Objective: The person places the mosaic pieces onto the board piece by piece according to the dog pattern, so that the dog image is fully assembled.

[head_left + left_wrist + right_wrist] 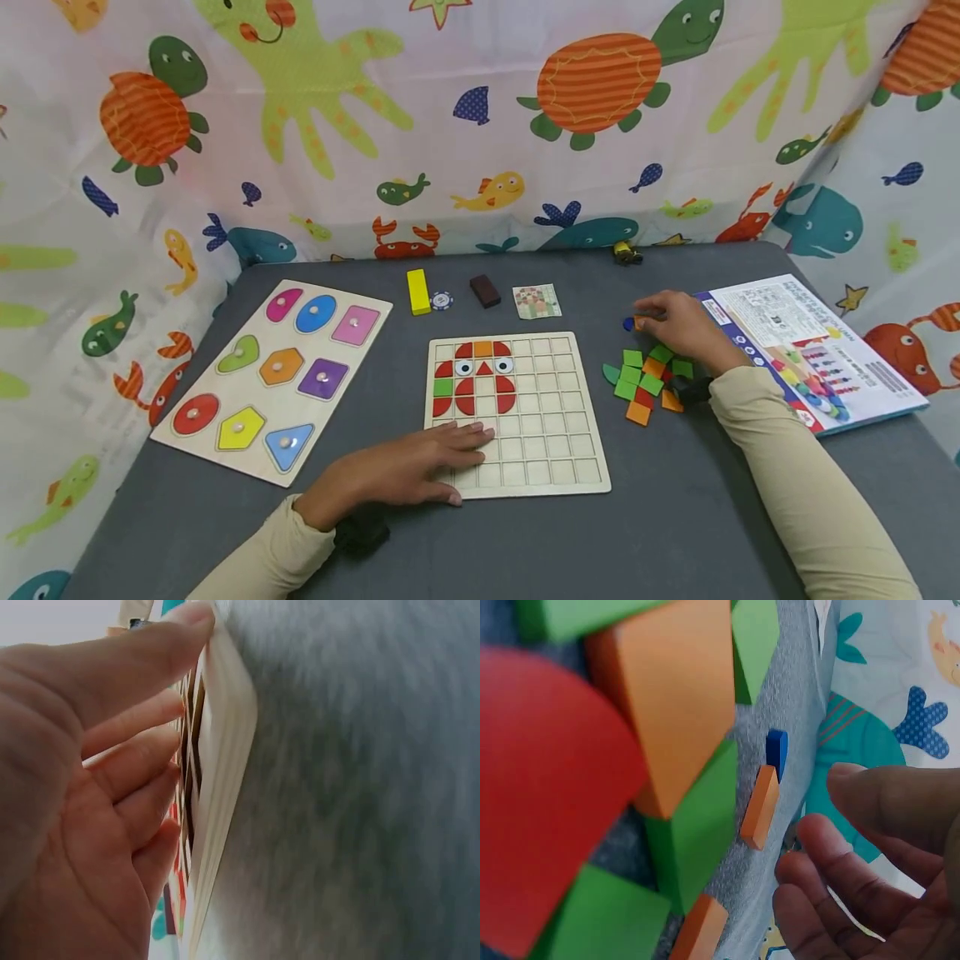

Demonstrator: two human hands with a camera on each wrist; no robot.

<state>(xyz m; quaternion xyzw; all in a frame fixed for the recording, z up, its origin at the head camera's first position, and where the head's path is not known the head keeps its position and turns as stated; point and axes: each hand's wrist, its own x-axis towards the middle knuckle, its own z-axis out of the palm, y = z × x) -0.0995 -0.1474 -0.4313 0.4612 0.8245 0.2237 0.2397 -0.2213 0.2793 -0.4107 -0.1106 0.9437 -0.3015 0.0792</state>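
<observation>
Currently, item one: your right hand sits at the far edge of the tile pile, fingers loosely curved and apart, holding nothing; the right wrist view shows the palm bare. Item two: a small orange tile, lying flat on the grey table, just off the fingertips at about 10 o'clock in that view, its long axis running 12 to 6; a blue piece touches its far end. Your right hand is much the nearer. Item three: your left hand, flat with straight fingers, presses the near-left corner of the grid board. Item four: the partly filled figure of red, orange and green tiles, upper left of the grid
</observation>
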